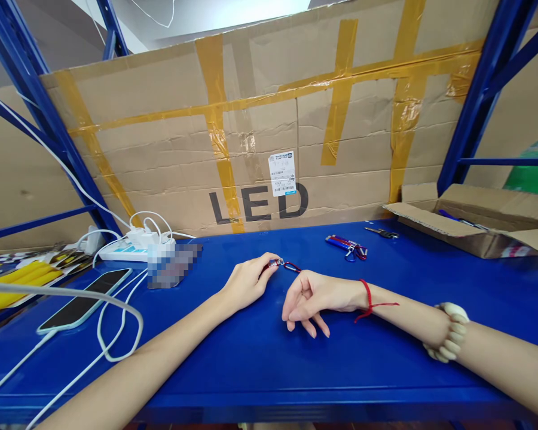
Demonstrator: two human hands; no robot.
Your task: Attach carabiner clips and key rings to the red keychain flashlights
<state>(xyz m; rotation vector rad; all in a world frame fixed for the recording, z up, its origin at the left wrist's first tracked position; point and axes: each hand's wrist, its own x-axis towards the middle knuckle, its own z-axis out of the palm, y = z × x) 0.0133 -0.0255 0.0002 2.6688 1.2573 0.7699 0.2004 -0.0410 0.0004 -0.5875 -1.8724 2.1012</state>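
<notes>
- The blue bench [260, 364] is smooth and slick-looking; in my judgement a small metal piece that slips from the fingers could skid or roll on it, toward the front edge at 6 o'clock.
- A large taped cardboard sheet [269, 125] printed "LED" stands along the back at 12 o'clock, between the blue uprights of a shelving rack [484, 89].
- An open cardboard box [475, 224] sits at 2 o'clock, well apart from the hands.
- White cables [116, 334] loop across the bench at 8 o'clock from a power strip [125, 248] at 10 o'clock, beside a phone [83, 301]; a sweeping left forearm could snag them and drag the phone.
- The left hand [246, 285], near the centre, pinches a small keychain [280, 263] between thumb and fingertips; the grip is fine, so the piece could pop loose.
- The right hand [311, 297] lies just beside it, fingers loosely curled and holding nothing; its thumb is near the keychain's red clip, though I cannot tell if they touch.
- More keychains [346, 246] lie at 1 o'clock, near a set of keys [382, 233].
</notes>
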